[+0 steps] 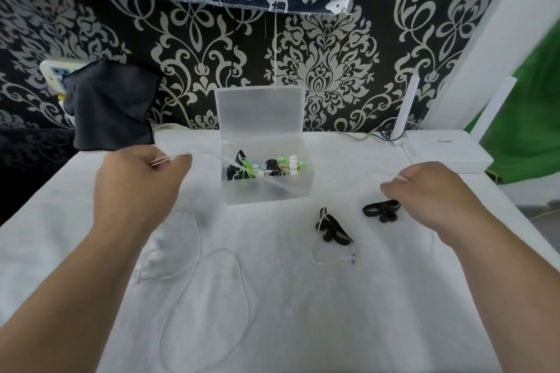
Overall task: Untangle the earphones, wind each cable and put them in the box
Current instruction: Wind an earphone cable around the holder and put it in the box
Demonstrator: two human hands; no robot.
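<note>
white table (303, 312); box (266, 191), router (448, 151) right, maybe cloth (112, 106) left

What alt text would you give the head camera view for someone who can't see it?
A person's left hand and right hand each pinch a white earphone cable above a white-covered table. Between them stands an open clear plastic box holding green, black and white earphones; two wound black earphones lie near the right hand.
</note>
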